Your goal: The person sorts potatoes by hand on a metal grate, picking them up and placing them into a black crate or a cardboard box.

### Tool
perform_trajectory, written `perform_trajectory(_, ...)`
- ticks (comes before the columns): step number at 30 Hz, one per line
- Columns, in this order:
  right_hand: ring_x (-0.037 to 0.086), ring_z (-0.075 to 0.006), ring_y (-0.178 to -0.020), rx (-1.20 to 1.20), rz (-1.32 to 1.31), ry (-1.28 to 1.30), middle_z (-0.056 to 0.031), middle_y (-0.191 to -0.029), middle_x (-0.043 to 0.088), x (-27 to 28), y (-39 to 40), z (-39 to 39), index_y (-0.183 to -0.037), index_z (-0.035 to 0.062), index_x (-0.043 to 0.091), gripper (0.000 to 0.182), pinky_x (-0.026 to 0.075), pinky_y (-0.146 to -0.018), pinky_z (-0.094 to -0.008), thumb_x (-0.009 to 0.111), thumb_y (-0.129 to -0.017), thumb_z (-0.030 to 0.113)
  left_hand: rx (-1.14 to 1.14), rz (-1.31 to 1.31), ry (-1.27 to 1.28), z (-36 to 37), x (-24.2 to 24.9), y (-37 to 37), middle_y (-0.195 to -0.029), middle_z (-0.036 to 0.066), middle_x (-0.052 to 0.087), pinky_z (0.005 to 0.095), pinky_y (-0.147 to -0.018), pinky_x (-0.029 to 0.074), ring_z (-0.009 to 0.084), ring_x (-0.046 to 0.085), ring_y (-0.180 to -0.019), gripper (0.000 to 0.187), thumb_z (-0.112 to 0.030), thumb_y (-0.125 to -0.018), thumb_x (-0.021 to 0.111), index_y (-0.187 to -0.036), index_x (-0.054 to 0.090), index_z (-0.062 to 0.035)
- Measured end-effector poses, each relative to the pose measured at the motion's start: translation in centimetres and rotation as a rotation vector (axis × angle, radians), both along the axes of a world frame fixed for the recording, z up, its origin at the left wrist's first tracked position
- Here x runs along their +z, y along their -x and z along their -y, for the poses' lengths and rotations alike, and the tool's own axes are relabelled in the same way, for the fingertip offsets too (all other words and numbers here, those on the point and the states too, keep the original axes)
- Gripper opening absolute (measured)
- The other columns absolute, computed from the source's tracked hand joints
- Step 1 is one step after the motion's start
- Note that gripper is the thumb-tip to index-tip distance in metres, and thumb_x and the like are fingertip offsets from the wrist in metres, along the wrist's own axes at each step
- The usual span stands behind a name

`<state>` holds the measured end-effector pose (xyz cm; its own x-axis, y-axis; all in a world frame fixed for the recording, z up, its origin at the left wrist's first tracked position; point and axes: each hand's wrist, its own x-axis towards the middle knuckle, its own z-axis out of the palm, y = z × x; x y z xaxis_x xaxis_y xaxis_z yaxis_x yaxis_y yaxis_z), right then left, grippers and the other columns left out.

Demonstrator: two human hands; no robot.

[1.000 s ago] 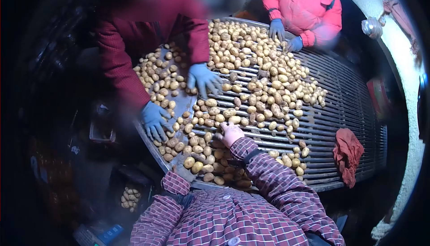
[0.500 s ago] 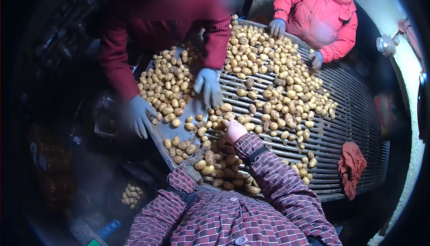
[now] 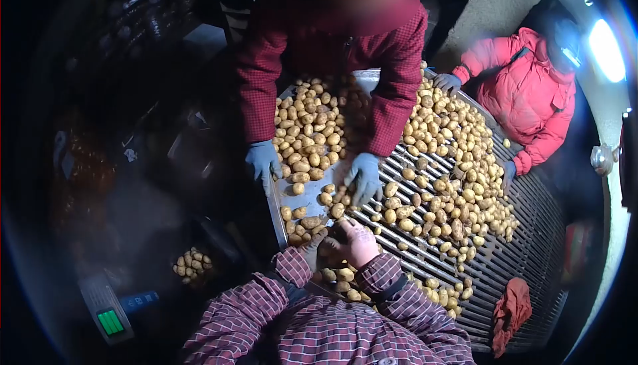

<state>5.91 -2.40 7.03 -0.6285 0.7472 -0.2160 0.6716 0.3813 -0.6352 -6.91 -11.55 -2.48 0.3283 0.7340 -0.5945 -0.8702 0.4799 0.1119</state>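
Note:
My left hand (image 3: 310, 251), in a dark grey glove, lies at the near end of the slatted rack with its fingers stretched forward beside potatoes. Close to it is my right hand (image 3: 359, 244), in a pale pinkish glove, its fingers apart and bent toward the left hand. The two hands almost meet above loose potatoes (image 3: 345, 274); the shaded gap between them hides whether they touch any. A few more potatoes (image 3: 300, 222) rest on the metal sheet (image 3: 307, 199) just ahead of my left hand.
Across from me a person in dark red has a blue-gloved hand (image 3: 364, 178) at the potatoes and another (image 3: 264, 160) at the sheet's edge. A second person in a red jacket (image 3: 525, 92) stands behind the rack (image 3: 512, 252). A red cloth (image 3: 512, 312) hangs at right; a green-lit scale display (image 3: 110, 322) is lower left.
My right hand has drawn back toward me and closer to my left hand. The opposite person's right-side hand has moved down onto potatoes near mine. My view has shifted.

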Motion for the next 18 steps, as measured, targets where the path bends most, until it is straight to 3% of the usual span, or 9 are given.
perform_trajectory(3,0.058,-0.0317,-0.106,0.136,-0.276,0.113,-0.0158,-0.118,0.056,1.1,0.4,0.0,-0.125,0.0114,0.06,0.053,0.047,-0.093,-0.0401,0.077,-0.078,0.028,0.17,0.078,-0.173,0.9,-0.6,2.4,-0.113,0.011,0.062,0.0447,-0.098,0.049,0.0295,0.058,-0.109,0.047,-0.05,-0.09,0.057,-0.116,0.059,-0.0107)
perform_trajectory(5,0.059,-0.0263,-0.11,0.043,-0.281,0.187,-0.0143,-0.12,0.059,2.8,0.0,-0.2,-0.125,0.0097,0.06,0.053,0.047,-0.096,-0.0357,0.077,-0.078,0.025,0.376,-0.236,-0.552,0.1,-3.1,5.1,-0.097,0.008,0.061,0.046,-0.092,0.052,0.027,0.06,-0.101,0.041,-0.05,-0.085,0.063,-0.095,0.059,-0.01)
perform_trajectory(6,0.06,-0.0241,-0.109,-0.001,-0.269,0.18,-0.0135,-0.12,0.061,3.6,-0.7,-0.3,-0.125,0.0088,0.06,0.052,0.048,-0.095,-0.0341,0.077,-0.079,0.023,0.594,-0.185,-0.277,0.9,2.4,6.7,-0.09,0.008,0.058,0.0473,-0.085,0.054,0.0252,0.06,-0.099,0.04,-0.05,-0.085,0.062,-0.086,0.057,-0.0105)
perform_trajectory(9,0.065,-0.0239,-0.097,-0.147,-0.252,0.169,-0.0111,-0.11,0.065,-0.4,-5.1,-0.3,-0.123,0.0095,0.061,0.045,0.052,-0.086,-0.0326,0.075,-0.081,0.02,0.822,0.04,-0.228,0.2,4.5,18.2,-0.099,0.004,0.06,0.0456,-0.075,0.056,0.0262,0.059,-0.099,0.027,-0.044,-0.085,0.063,-0.1,0.062,-0.0216)
perform_trajectory(11,0.065,-0.0217,-0.095,-0.313,-0.315,0.236,-0.0109,-0.107,0.067,-1.8,-7.9,0.4,-0.12,0.006,0.062,0.042,0.052,-0.084,-0.0319,0.074,-0.082,0.019,0.844,-0.357,-0.47,-0.7,5.4,25.5,-0.105,0.003,0.059,0.0462,-0.077,0.055,0.0282,0.057,-0.103,0.032,-0.043,-0.083,0.064,-0.106,0.063,-0.0214)
perform_trajectory(12,0.065,-0.0203,-0.095,-0.444,-0.373,0.319,-0.0109,-0.105,0.068,-2.5,-9.5,0.8,-0.119,0.0041,0.063,0.04,0.052,-0.084,-0.0313,0.073,-0.082,0.018,0.956,-0.388,-0.097,-1.0,8.0,27.3,-0.109,0.006,0.058,0.0487,-0.086,0.051,0.0301,0.056,-0.098,0.023,-0.034,-0.087,0.058,-0.098,0.057,-0.0136)
perform_trajectory(13,0.066,-0.0183,-0.094,-0.511,-0.293,0.097,-0.011,-0.104,0.069,-5.2,-14.8,1.0,-0.115,0.0012,0.064,0.037,0.052,-0.083,-0.031,0.072,-0.083,0.016,0.858,-0.718,-0.225,-0.4,4.4,30.0,-0.114,0.007,0.058,0.0485,-0.091,0.049,0.0308,0.055,-0.103,0.027,-0.036,-0.089,0.056,-0.104,0.057,-0.014)
perform_trajectory(16,0.067,-0.0228,-0.096,-0.763,-0.186,0.042,-0.0158,-0.103,0.068,-5.5,-22.0,3.6,-0.11,0.0021,0.066,0.034,0.051,-0.085,-0.0337,0.072,-0.082,0.022,0.826,-0.652,0.1,-0.4,1.8,30.8,-0.128,0.009,0.055,0.044,-0.094,0.049,0.0304,0.053,-0.115,0.04,-0.04,-0.094,0.051,-0.125,0.053,-0.0151)
perform_trajectory(18,0.065,-0.031,-0.097,-0.823,-0.053,-0.075,-0.0156,-0.102,0.069,-4.8,-25.1,6.3,-0.108,0.0035,0.066,0.035,0.05,-0.087,-0.0382,0.07,-0.081,0.025,0.551,-0.766,-0.009,-0.3,-0.5,27.5,-0.131,0.012,0.054,0.0414,-0.093,0.05,0.0292,0.055,-0.117,0.044,-0.042,-0.095,0.05,-0.13,0.052,-0.0148)
